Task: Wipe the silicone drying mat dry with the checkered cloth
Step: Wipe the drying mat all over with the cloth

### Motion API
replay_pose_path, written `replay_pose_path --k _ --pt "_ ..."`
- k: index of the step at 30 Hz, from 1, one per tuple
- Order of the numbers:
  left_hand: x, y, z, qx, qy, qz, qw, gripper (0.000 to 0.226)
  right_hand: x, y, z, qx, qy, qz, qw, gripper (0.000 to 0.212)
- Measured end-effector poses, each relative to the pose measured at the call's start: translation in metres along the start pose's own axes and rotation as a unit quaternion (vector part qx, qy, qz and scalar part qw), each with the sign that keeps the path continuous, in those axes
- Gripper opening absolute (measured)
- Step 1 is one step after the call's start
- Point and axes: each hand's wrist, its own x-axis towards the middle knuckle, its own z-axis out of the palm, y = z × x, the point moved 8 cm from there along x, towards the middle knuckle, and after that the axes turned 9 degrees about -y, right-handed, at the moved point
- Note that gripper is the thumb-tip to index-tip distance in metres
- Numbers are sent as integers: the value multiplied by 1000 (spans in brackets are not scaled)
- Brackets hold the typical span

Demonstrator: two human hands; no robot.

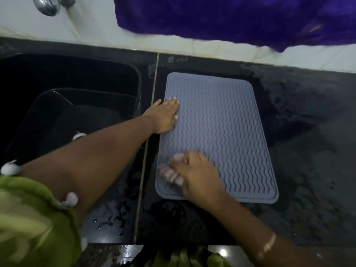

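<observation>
Dark wet surface (192, 224) carries the mat (221, 132) at mid-frame. Left hand (163, 116) presses its left edge, fingers straight. Right hand (192, 176), blurred, lies flat at the mat's lower left, fingers apart, empty. No cloth is visible: wiping seems not begun, and fetching it comes next.

Black counter (308, 132); sink (67, 105) left; white wall (96, 31).

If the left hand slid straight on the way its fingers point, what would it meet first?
The left hand lies flat on the mat, fingers aimed far-right. It would probably cross the mat's far rim first, then the counter, then the white wall.
</observation>
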Motion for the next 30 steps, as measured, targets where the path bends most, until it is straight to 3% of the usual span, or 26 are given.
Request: replay_pose_path --k 4,8,11,15,18,23,26,30 --pt "-2 8 8 -19 45 -10 999 62 0 7 -4 0 -41 -10 999 36" --pt "1 6 12 22 61 -12 998 60 65 47 -25 -53 19 74 996 45" --pt "1 7 12 18 75 -6 997 60 56 33 -20 -37 26 119 992 46" --pt "-2 8 10 10 101 -2 995 60 -17 -10 3 -21 18 63 998 47" --pt "-3 8 9 23 101 -4 995 60 -3 10 -7 -18 34 30 999 52" --pt "0 8 10 60 81 -10 995 60 55 54 -31 -1 85 116 990 44" --pt "-3 8 9 28 92 -12 995 60 3 14 -3 -40 54 64 996 36" --pt "2 15 7 -51 98 -41 993 62 -41 2 -1 -1 57 33 998 41"
